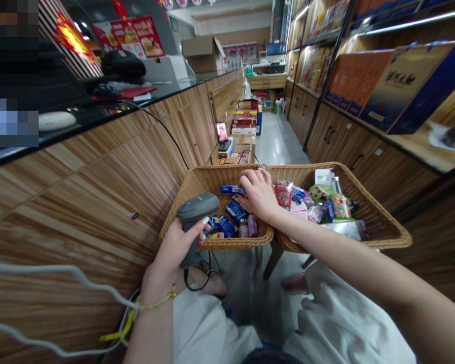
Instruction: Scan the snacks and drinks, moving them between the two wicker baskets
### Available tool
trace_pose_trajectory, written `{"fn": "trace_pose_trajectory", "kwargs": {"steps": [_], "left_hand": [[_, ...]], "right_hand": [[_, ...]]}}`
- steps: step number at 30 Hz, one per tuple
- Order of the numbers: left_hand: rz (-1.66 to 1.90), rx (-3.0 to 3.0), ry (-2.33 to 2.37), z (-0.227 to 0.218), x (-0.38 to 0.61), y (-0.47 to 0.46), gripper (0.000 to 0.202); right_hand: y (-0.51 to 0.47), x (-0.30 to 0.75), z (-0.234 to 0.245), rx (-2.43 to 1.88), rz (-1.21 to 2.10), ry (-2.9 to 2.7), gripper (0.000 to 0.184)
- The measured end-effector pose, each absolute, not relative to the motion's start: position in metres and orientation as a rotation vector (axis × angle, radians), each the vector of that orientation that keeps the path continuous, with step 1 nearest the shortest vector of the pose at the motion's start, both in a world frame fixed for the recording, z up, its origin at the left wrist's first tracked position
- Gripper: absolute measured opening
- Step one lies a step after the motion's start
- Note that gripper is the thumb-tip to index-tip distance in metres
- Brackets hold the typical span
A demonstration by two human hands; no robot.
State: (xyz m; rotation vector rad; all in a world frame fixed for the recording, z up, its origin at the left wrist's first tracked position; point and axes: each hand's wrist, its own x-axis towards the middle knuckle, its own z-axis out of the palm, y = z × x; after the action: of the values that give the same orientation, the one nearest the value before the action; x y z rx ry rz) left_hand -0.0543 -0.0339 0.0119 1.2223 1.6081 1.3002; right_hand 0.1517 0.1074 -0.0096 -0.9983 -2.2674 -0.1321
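The left hand [173,250] has its grip closed round the handle of a grey barcode scanner [195,212], held just in front of the left wicker basket [191,178]. The right hand [258,195] reaches into that basket, fingers curled onto a small blue packet [232,190]; I cannot tell whether its grip has closed on it. Scanning would go best, I judge, with one packet lifted clear of its neighbours and its barcode facing the scanner's window.
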Motion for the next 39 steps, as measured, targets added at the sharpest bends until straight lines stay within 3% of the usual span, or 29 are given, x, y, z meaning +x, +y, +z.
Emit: {"fn": "trace_pose_trajectory", "kwargs": {"steps": [12, 26, 39], "left_hand": [[1.311, 1.237, 1.617, 0.011, -0.055, -0.037, 0.031], [1.331, 1.277, 1.604, 0.006, -0.058, -0.035, 0.031], [1.327, 1.303, 1.650, -0.003, -0.063, -0.039, 0.032]], "right_hand": [[0.108, 0.159, 0.001, -0.996, -0.090, -2.185, 0.016], [0.106, 0.253, 0.039, -1.257, -0.283, -1.881, 0.019], [0.140, 0.157, 0.010, -1.121, -0.231, -2.858, 0.025]]}}
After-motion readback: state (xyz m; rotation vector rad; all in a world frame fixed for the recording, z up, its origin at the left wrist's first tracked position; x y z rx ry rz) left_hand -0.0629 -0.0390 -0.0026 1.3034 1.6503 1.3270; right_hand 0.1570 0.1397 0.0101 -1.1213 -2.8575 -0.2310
